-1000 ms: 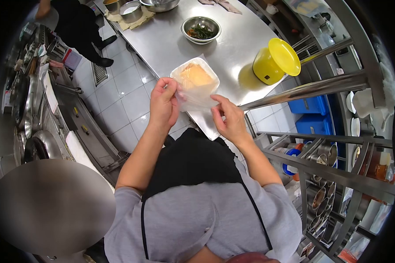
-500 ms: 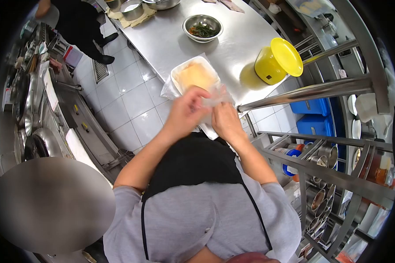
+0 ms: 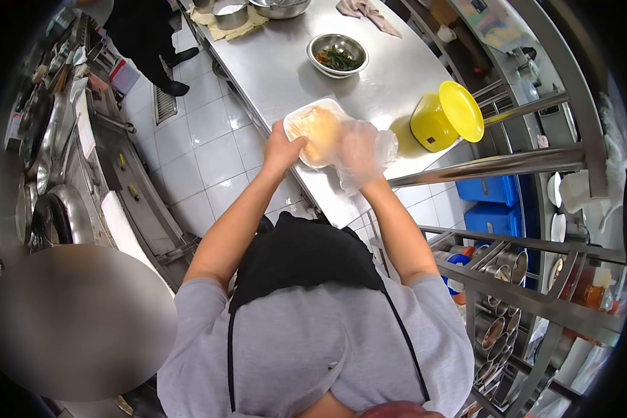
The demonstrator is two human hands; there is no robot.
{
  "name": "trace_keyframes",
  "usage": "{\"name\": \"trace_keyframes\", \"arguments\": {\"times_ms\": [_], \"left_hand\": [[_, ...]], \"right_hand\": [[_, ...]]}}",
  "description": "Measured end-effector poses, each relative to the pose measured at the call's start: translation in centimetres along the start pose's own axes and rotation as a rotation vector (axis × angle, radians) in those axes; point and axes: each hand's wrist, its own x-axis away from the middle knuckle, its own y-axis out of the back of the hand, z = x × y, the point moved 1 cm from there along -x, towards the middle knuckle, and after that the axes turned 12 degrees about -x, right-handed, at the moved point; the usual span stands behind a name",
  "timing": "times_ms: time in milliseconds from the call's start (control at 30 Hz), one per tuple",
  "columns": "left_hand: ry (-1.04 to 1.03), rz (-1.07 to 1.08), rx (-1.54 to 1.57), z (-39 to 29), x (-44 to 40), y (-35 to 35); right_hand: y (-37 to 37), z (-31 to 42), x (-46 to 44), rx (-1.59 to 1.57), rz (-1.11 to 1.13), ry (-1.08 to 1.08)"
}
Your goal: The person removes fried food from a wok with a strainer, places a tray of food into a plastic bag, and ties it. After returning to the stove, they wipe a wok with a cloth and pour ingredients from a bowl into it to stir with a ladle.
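A white tray [image 3: 292,115] of pale yellow-orange, shredded-looking food [image 3: 316,128] is over the near edge of the steel table. My left hand [image 3: 283,148] grips the tray's left side, with the thumb over the rim. At the right side of the tray is my right hand [image 3: 357,152], covered by a clear plastic bag [image 3: 385,148] that reaches its wrist. Motion and plastic blur its fingers, so I cannot see whether they hold anything. Further back on the table stands a steel bowl [image 3: 338,42] with dark green and orange chopped food.
A yellow kitchen scale [image 3: 430,125] stands right on the steel table [image 3: 272,76]. Beyond lie a cloth [image 3: 369,14] and metal pots [image 3: 230,15]. A metal rail [image 3: 494,166] runs close at right. A person in dark clothes [image 3: 143,42] stands back left, beside the cooking line.
My hands have moved apart. The left has gone from the plastic to the tray's left side; the right has risen to the tray, with the plastic bag now over it.
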Motion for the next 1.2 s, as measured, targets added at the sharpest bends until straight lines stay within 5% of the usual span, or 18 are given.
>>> {"name": "trace_keyframes", "arguments": {"times_ms": [133,200,333,667,767,933,1033,1133,1200], "left_hand": [[0.183,0.134,0.147,-3.0,1.1,0.9],[0.225,0.233,0.202,-4.0,1.2,1.1],[0.209,0.252,0.336,-5.2,1.7,0.1],[0.031,0.176,0.581,-2.2,2.7,-3.3],[0.165,0.122,0.765,-3.1,3.9,-3.0],[0.066,0.268,1.058,-1.2,3.5,-2.6],[0.039,0.319,1.133,-1.7,3.4,-2.4],[0.100,0.303,1.134,-1.9,3.6,-2.5],[0.126,0.299,1.115,-2.2,3.7,-2.5]], "right_hand": [[0.5,0.0,0.2,-0.134,0.137,-0.103],[-0.7,-1.3,0.0,-0.379,-0.003,-0.134],[2.5,0.1,-1.7,-0.609,0.078,-0.438],[0.7,-1.6,-0.9,-0.350,-0.055,-0.367],[1.5,-0.5,0.1,-0.330,-0.179,-0.278],[1.2,0.0,2.1,-0.364,-0.180,-0.404],[1.5,0.4,2.9,-0.439,-0.445,-0.329],[1.4,-0.1,3.3,-0.497,-0.457,-0.361],[1.7,0.2,3.6,-0.259,-0.383,-0.278]]}}
